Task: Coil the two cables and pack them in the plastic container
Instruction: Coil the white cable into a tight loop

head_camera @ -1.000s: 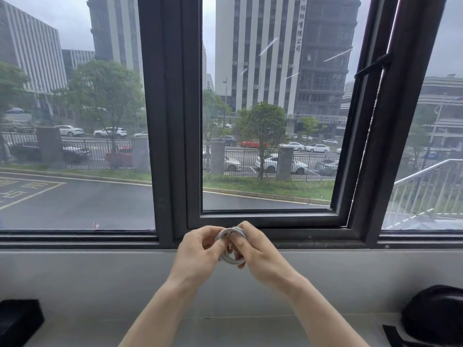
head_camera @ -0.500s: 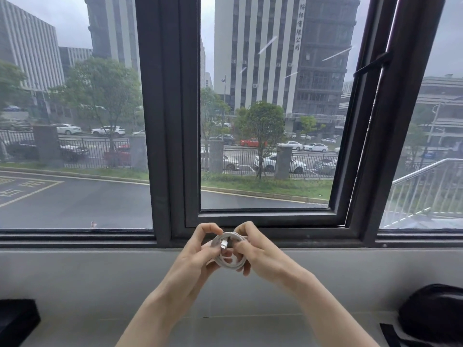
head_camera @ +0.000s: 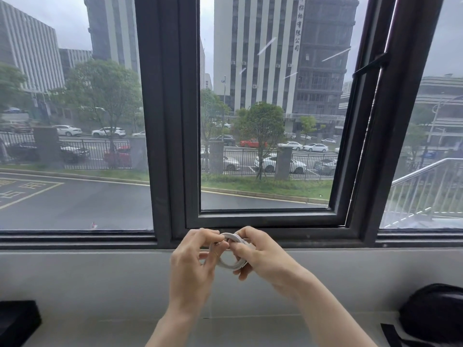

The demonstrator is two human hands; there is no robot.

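A white cable (head_camera: 229, 263) is wound into a small round coil, held up in front of the window sill between both hands. My left hand (head_camera: 193, 261) pinches the coil's top left part with thumb and fingertips. My right hand (head_camera: 260, 254) grips the coil's right side, its fingers wrapped around the loops. Most of the coil is hidden by my fingers. No second cable and no plastic container are in view.
A dark window frame (head_camera: 263, 219) runs just behind my hands, above a grey sill wall (head_camera: 100, 279). A black box (head_camera: 17, 319) sits at the lower left edge. A black bag (head_camera: 436, 314) with a strap lies at the lower right on the light counter (head_camera: 112, 331).
My left hand's fingers have closed over the coil's top, covering the connector that showed half a second ago. The coil stays between both hands in the same place.
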